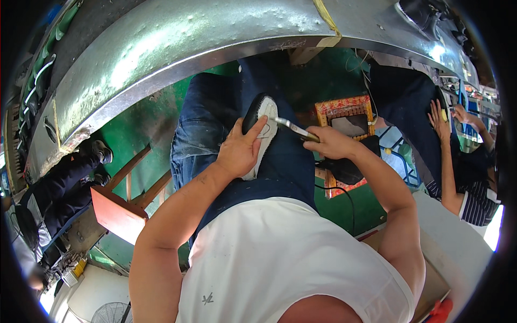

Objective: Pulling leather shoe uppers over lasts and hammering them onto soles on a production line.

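A shoe [265, 137] with a black upper lies sole up across my lap, its whitish underside facing me and its toe pointing away. My left hand [239, 148] grips it from the left side, with thumb and forefinger over the sole. In my right hand [329, 143] is a slim silver-coloured hand tool [293, 128] with a yellowish handle end. The tool's pale tip is over the right side of the sole, near my left fingertips. Its exact kind is unclear, and I cannot tell whether the tip touches the sole.
A worn metal bench [177, 51] curves across the far side, with dark shoes [423, 19] at its right end. Right of my legs stands a stool [371, 110] with orange-red edging, and a dark object [347, 169] beside it. A wooden stool [116, 212] stands left. Co-workers sit on both sides.
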`<state>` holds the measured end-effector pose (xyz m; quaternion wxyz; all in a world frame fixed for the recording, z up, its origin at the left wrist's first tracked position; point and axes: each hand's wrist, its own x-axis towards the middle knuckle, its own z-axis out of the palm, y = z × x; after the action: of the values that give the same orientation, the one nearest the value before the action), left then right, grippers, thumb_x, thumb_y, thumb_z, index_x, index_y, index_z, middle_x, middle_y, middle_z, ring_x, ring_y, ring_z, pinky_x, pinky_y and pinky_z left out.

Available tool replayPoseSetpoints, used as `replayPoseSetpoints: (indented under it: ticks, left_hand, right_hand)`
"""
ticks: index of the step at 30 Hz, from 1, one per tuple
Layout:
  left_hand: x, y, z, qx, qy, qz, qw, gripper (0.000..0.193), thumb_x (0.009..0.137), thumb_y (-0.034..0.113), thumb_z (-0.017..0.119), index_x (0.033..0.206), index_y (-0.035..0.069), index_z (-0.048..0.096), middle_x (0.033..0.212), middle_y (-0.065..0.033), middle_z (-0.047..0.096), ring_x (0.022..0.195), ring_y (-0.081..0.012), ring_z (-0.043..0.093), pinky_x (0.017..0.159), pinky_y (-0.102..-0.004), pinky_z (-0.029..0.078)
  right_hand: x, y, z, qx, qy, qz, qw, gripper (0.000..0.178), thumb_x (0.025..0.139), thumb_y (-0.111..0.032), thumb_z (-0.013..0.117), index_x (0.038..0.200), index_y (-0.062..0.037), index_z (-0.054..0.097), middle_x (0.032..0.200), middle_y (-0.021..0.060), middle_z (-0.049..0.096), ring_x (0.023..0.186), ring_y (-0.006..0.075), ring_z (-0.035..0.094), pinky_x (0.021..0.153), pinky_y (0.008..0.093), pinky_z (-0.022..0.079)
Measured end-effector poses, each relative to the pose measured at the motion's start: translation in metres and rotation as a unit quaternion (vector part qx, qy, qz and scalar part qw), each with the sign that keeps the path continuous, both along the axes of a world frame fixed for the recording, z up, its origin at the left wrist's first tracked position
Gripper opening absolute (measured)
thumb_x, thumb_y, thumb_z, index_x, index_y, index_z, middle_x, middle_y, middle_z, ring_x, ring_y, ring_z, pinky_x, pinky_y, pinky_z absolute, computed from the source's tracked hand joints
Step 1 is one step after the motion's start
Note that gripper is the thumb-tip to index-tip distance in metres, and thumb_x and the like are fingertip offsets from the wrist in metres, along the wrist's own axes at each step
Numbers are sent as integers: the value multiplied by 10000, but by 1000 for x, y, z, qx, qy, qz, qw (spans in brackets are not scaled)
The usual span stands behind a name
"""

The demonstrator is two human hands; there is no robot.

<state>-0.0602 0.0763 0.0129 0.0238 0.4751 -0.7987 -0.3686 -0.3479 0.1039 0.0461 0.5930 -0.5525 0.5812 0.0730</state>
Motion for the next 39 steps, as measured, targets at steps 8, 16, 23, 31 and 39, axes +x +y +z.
replayPoseSetpoints:
  ticks: [8,16,23,31,39]
  left_hand:
    - [4,-3,0,32,5,-41,999,541,1022,243,499,1534,364,378,1475,-363,371,1312,-517,476,1059,-506,461]
    - [9,7,-21,63,60,64,994,851,1003,328,562,1560,-97,79,1541,-344,312,1423,-449,372,1180,-445,322]
    - [11,3,-22,104,76,55,990,948,963,371,634,1562,-103,72,1558,-340,298,1463,-434,324,1200,-432,289]
    - [49,2,-23,268,147,-28,952,1093,909,295,712,1584,-27,-84,1657,-281,1,1559,-367,26,1251,-370,110]
    - [35,-2,-26,163,127,-42,977,1109,833,247,791,1586,-38,29,1627,-299,155,1529,-407,169,1242,-390,195]
  right_hand:
    - [49,-7,-24,-103,-81,-170,977,478,1076,-395,404,958,21,607,798,85,655,653,175,636,653,339,521]
    - [55,6,-19,-170,-67,-107,977,439,1065,-392,430,988,10,592,850,175,674,763,332,668,718,416,524]
    - [62,32,-2,-275,-3,0,961,446,1039,-426,462,1004,2,582,954,250,678,931,456,645,812,545,492]
    - [57,33,5,-199,49,72,976,432,1037,-423,462,997,-11,586,936,252,672,935,445,643,811,531,496]
    - [51,44,-23,-238,1,96,967,347,1033,-320,489,1086,6,596,928,214,668,836,398,666,763,464,521]
